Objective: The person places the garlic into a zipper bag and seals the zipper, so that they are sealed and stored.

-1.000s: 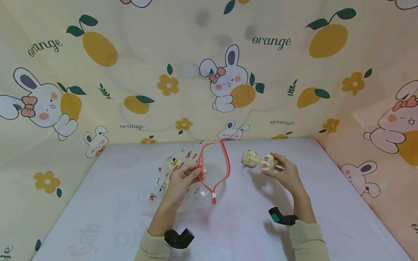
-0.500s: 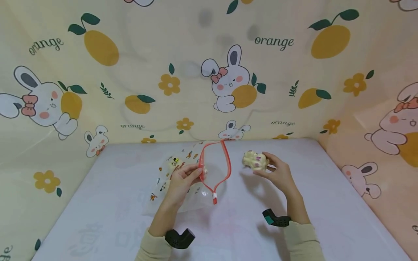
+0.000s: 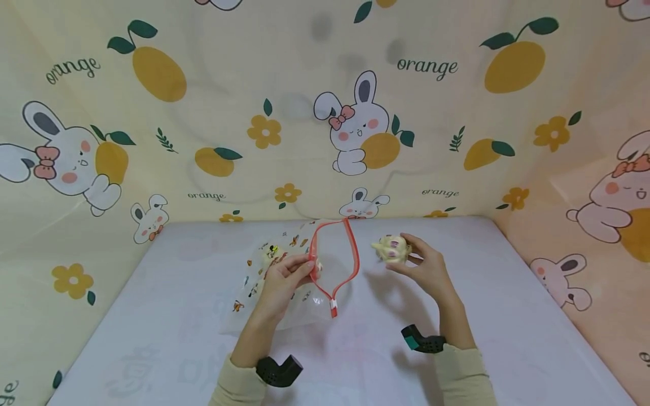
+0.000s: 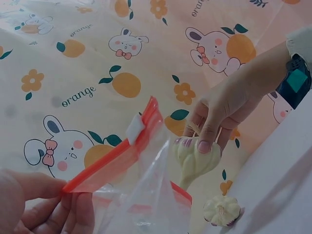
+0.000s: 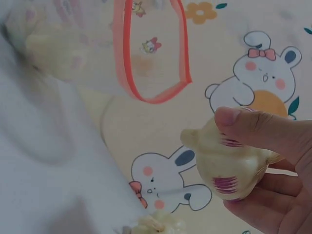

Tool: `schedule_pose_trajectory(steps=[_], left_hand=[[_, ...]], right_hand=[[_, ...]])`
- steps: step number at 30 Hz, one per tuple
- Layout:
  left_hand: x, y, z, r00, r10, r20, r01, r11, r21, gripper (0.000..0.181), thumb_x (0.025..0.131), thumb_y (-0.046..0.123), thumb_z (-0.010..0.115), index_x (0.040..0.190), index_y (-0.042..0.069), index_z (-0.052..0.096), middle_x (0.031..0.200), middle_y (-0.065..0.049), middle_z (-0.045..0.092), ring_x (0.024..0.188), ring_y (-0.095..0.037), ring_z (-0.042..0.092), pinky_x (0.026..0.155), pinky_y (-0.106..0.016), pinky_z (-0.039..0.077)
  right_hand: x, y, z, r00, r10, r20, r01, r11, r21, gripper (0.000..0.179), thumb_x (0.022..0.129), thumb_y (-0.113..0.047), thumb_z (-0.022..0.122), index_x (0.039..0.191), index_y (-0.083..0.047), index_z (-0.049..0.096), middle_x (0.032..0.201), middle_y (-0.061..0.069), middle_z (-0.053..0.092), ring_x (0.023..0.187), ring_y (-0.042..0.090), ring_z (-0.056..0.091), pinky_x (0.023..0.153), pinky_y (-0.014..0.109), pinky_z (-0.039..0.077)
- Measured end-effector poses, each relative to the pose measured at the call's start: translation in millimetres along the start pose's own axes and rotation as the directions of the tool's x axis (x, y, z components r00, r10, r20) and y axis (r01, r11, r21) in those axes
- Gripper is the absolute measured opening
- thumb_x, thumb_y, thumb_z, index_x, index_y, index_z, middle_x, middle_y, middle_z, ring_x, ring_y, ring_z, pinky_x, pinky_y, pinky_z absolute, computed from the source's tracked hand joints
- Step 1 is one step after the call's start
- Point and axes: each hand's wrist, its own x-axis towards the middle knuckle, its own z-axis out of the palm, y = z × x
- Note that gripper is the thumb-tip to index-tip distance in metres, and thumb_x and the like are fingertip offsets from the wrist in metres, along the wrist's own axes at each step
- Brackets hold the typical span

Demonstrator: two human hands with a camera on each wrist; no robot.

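My left hand (image 3: 283, 283) pinches the red zip edge of a clear printed zip bag (image 3: 299, 316), whose mouth stands open toward the right. A white slider (image 4: 135, 129) sits at one end of the zip. Pale bulbs (image 5: 56, 51) show blurred through the bag's plastic. To the right of the mouth, my right hand (image 3: 427, 272) holds a garlic bulb (image 5: 231, 158) with purple streaks between thumb and fingers, its stem pointing left toward the bag. Another garlic bulb (image 4: 222, 210) lies on the table, mostly hidden behind the held one in the head view.
A white-covered table (image 3: 167, 316) lies under both hands. Behind it and along both sides hangs a cream cloth (image 3: 284, 67) printed with rabbits and oranges. Black cameras (image 3: 278, 371) are strapped to both wrists.
My right hand has moved left with the garlic bulb, closer to the bag's mouth, and the held bulb now covers the one on the table in the head view. The left hand stays put.
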Motion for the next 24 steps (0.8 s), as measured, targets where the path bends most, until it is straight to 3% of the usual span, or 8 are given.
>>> schedule_pose_trajectory(steps=[6,14,24], left_hand=[[0.3,-0.1,-0.9,1.0,0.007,0.001,-0.007,1.0,0.004,0.027,0.095,0.006,0.056,0.118,-0.008,0.06,0.081,0.012,0.07,0.077,-0.005,0.067,0.078,-0.018,0.059],[0.1,-0.3,-2.1,1.0,0.012,0.013,-0.012,1.0,0.001,0.028,0.095,0.007,0.056,0.119,-0.008,0.06,0.081,0.012,0.07,0.077,-0.005,0.067,0.079,-0.018,0.058],[0.2,-0.1,-1.9,1.0,0.005,0.009,-0.005,1.0,0.004,0.03,0.095,0.007,0.057,0.121,-0.009,0.058,0.082,0.01,0.071,0.076,-0.005,0.067,0.079,-0.018,0.058]], right_hand=[[0.8,-5.3,2.4,0.999,-0.034,-0.018,0.034,0.999,0.013,0.072,0.073,-0.006,0.082,0.136,0.003,0.049,0.128,0.025,0.059,0.114,0.036,0.06,0.096,0.041,0.053],[1.9,-9.2,7.2,0.999,-0.047,-0.025,0.048,0.999,0.004,0.072,0.072,-0.007,0.083,0.135,0.001,0.051,0.129,0.022,0.06,0.111,0.03,0.06,0.095,0.038,0.054],[0.4,-14.9,10.7,0.998,-0.06,0.004,0.06,0.998,0.02,0.072,0.073,-0.005,0.082,0.136,0.001,0.049,0.131,0.022,0.058,0.114,0.032,0.059,0.097,0.043,0.053]])
